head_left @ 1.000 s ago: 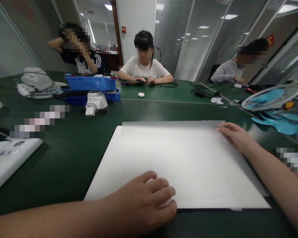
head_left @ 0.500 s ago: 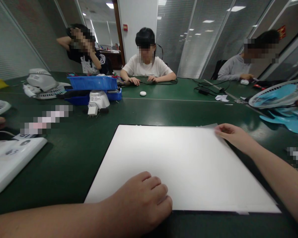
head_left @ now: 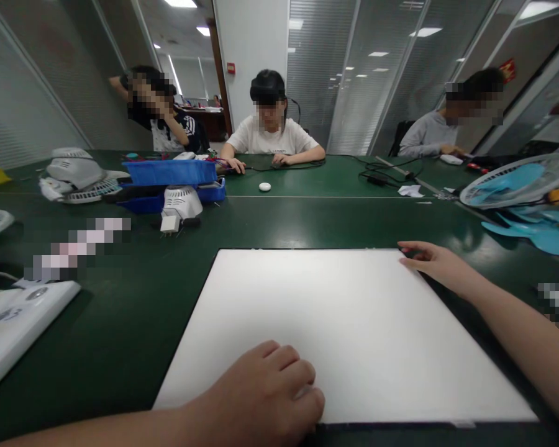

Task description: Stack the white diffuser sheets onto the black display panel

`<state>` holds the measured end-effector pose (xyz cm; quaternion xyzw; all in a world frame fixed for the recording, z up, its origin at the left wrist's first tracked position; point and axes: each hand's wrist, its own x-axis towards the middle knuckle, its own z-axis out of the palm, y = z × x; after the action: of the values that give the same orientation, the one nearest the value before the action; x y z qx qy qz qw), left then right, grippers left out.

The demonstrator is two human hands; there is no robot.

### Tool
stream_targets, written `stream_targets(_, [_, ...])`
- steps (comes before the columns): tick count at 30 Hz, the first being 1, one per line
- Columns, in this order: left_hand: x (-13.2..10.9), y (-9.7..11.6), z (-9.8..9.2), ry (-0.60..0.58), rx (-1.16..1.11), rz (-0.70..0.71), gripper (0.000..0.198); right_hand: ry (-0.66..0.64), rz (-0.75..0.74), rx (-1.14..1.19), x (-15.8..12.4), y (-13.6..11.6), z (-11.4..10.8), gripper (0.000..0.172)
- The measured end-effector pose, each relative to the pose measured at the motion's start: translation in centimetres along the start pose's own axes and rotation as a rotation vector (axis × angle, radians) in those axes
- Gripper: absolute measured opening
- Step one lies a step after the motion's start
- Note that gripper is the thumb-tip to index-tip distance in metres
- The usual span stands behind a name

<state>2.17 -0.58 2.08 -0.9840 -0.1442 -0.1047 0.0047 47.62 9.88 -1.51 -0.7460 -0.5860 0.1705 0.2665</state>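
Observation:
A wide, flat white panel (head_left: 345, 316) with thin black edges lies on the green table in front of me. My left hand (head_left: 274, 388) rests over its near edge, palm down with the fingers curled in; the fingertips are hidden beneath the hand. At the far right corner of the panel is my right hand (head_left: 422, 257). Its thumb and fingers are apart, with the thumb beside the corner, and nothing shows between them. A small pale tab (head_left: 462, 424) sticks out from the near edge.
Blue bins (head_left: 170, 172) and a white plastic housing (head_left: 181, 202) stand at the back left. A white casing (head_left: 25, 326) lies at the left. Light-blue fan blades (head_left: 535, 233) and a fan grille (head_left: 517, 180) are at the right. Several people sit across the green table (head_left: 279, 217).
My right hand has let go of the lifted film corner, which now lies flat, and its fingers have parted. The left hand remains at the near edge. The view has tilted slightly upward.

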Motion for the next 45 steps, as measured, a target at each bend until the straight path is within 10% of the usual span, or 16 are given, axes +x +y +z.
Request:
stream_targets(22, [0.7, -0.8, 0.8, 0.120, -0.105, 0.018, 0.005, -0.061, -0.130, -0.131, -0.2, -0.3, -1.1, 0.054])
stream_targets(45, [0.6, -0.5, -0.2, -0.008, -0.165, 0.041, 0.005, -0.007, -0.157, -0.189, -0.7, -1.0, -0.7, 0.049])
